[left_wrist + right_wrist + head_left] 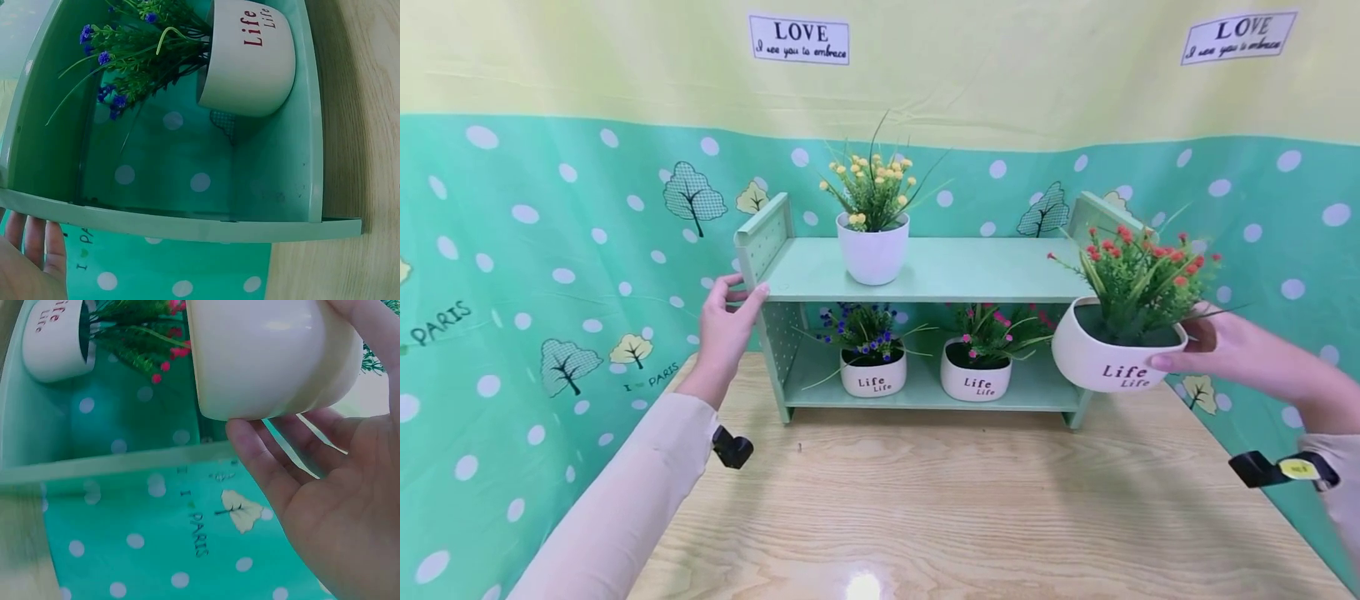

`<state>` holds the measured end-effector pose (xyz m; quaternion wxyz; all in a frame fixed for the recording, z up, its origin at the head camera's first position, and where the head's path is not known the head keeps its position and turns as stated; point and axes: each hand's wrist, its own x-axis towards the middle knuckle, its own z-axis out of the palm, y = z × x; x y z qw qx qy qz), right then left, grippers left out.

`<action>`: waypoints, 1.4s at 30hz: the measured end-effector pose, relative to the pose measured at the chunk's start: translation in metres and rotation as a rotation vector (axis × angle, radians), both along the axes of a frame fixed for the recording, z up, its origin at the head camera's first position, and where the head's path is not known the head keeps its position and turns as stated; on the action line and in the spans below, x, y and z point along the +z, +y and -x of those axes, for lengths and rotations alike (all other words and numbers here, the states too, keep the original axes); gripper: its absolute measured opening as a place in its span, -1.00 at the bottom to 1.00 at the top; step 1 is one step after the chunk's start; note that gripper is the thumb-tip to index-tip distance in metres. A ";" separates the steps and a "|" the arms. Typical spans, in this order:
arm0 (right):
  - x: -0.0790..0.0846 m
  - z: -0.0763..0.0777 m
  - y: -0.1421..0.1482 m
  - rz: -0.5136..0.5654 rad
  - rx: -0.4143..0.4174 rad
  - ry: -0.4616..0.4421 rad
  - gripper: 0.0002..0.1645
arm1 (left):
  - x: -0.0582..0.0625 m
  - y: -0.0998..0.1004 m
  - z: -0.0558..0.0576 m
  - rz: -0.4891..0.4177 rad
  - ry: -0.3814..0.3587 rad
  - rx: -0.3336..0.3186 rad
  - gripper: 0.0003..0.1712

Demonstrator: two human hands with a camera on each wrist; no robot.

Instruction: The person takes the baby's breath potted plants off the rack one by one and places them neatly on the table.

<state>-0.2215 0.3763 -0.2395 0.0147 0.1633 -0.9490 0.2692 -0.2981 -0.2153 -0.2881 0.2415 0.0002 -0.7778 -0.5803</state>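
Observation:
A flower pot with red flowers (1120, 346), white and marked "Life", is in my right hand (1232, 342), held in the air before the right end of a pale green two-tier shelf (985, 267). My right thumb lies on the pot's front, and in the right wrist view fingers touch its lower part. At the shelf's left side panel, my left hand (726, 329) grips the edge, thumb in front and fingers along the outside. On the upper board stands a white pot with yellow flowers (874, 250).
The lower board carries a "Life" pot with blue flowers (874, 375) and another with pink flowers (976, 379). Beneath the shelf is a wood-grain table (925, 500). A green and yellow patterned cloth (587, 275) hangs behind and at both sides.

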 end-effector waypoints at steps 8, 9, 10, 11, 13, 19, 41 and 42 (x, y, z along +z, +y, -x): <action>-0.016 -0.005 0.018 -0.049 -0.069 0.011 -0.47 | 0.001 -0.002 0.000 0.008 0.001 -0.002 -0.31; -0.018 -0.005 0.021 -0.048 -0.071 0.005 -0.44 | 0.001 -0.002 0.000 0.008 0.001 -0.001 -0.31; -0.020 -0.004 0.023 -0.043 -0.066 -0.005 -0.42 | 0.001 -0.003 0.000 0.007 0.001 -0.001 -0.31; -0.023 -0.004 0.026 -0.042 -0.063 -0.014 -0.41 | 0.001 -0.003 0.000 0.005 0.001 0.000 -0.31; -0.028 -0.005 0.031 -0.045 -0.060 -0.038 -0.40 | 0.001 -0.003 -0.001 0.004 -0.002 0.002 -0.31; -0.044 -0.009 0.048 -0.066 -0.074 -0.115 -0.33 | 0.000 -0.003 -0.002 -0.003 -0.012 -0.008 -0.30; -0.106 -0.016 0.096 -0.050 -0.128 -0.313 0.08 | 0.000 0.000 -0.004 -0.001 -0.021 -0.007 -0.30; -0.109 -0.016 0.098 -0.043 -0.120 -0.275 0.13 | 0.000 0.000 -0.004 -0.002 -0.020 -0.009 -0.31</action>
